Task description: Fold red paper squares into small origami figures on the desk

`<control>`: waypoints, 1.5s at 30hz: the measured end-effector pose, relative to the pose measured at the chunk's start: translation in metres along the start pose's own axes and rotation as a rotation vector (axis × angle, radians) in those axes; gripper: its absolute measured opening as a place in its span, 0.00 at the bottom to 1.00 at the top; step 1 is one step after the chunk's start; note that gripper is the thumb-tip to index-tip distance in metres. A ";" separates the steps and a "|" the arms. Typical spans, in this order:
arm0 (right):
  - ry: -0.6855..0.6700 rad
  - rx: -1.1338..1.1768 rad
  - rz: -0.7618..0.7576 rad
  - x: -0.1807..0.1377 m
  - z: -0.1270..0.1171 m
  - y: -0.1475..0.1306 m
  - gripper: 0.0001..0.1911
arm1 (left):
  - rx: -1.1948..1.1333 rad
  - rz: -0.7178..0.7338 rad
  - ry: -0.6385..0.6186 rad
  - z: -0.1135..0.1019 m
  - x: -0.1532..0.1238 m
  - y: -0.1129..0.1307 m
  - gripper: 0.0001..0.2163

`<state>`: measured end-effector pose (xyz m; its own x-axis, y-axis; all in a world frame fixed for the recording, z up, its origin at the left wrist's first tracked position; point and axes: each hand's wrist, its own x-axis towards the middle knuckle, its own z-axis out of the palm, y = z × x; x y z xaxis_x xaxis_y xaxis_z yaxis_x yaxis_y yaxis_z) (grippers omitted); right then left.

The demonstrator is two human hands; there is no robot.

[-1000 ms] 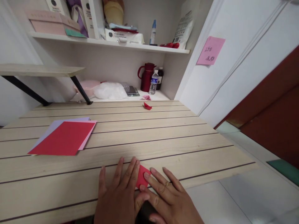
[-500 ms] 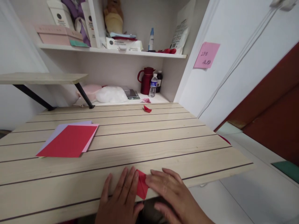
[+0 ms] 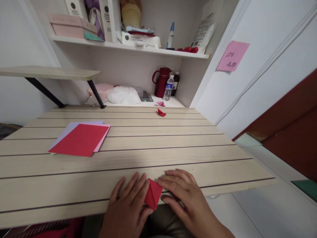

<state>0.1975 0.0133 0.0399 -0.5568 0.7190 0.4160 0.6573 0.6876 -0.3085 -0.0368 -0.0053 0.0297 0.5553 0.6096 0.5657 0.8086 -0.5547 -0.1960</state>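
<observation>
A small piece of folded red paper (image 3: 154, 195) lies at the table's front edge, with a diagonal crease across it. My left hand (image 3: 130, 201) rests flat with its fingers spread. Its index finger covers the paper's left edge, and the thumb touches near the lower corner. On the other side, my right hand (image 3: 184, 195) lies with fingers stretched out, its fingertips at the paper's right edge. Neither hand is wrapped round the paper. What is under the left fingers is hidden.
Left of the middle lies a stack of red, pink and lilac paper sheets (image 3: 83, 138). A small red folded-paper piece (image 3: 161, 112) sits at the table's back, with a pink one (image 3: 160, 103) behind it. A dark red jug (image 3: 162, 82) and a water bottle (image 3: 168, 88) stand in the shelf.
The view has shifted a little. The folded red paper shows more of its surface, turned slightly, and my right fingers have drawn back to its right edge. My left hand stays on its left side.
</observation>
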 end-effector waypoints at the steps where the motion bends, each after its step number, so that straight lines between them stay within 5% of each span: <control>1: 0.004 0.002 0.000 0.000 0.001 0.000 0.23 | 0.001 0.000 -0.007 -0.001 0.001 -0.001 0.18; 20: 0.015 0.116 -0.036 0.012 -0.001 -0.003 0.12 | -0.089 -0.043 -0.034 0.005 -0.007 -0.005 0.19; 28: -0.022 0.161 0.017 0.016 -0.006 -0.007 0.10 | -0.065 -0.018 -0.170 -0.002 -0.005 -0.010 0.20; 45: -0.098 0.136 0.013 0.011 -0.001 -0.008 0.19 | 0.044 0.057 0.002 0.001 0.001 -0.007 0.18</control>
<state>0.1867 0.0157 0.0480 -0.5999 0.7297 0.3281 0.5934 0.6809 -0.4294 -0.0415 -0.0008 0.0311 0.6006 0.5763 0.5542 0.7833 -0.5630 -0.2634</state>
